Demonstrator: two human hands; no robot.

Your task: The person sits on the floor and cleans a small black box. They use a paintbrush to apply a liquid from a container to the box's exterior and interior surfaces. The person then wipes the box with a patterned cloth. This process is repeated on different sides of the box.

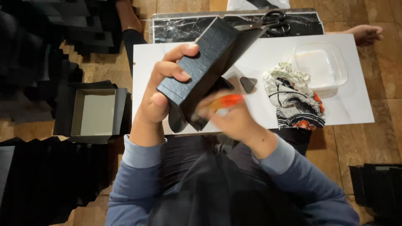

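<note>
- Head view, centre frame: left hand (pixel 157 98) grips a black box (pixel 201 62), fingers wrapped over its side, tilted above the white board (pixel 360 109).
- Right hand (pixel 234 119), blurred, closed on an orange tool (pixel 228 100) at the box's lower edge.
- Right: patterned cloth (pixel 293 94), clear container (pixel 320 65); scissors (pixel 272 21) at top.

The black box (pixel 205 62) is matt textured card. Behind it, the white board (pixel 356 104) is smooth and slightly glossy, carrying a clear plastic container (pixel 320 65), a printed crumpled cloth (pixel 293 96) and metal scissors (pixel 268 23). The floor (pixel 385 138) beneath the board is wood-look tile.
</note>
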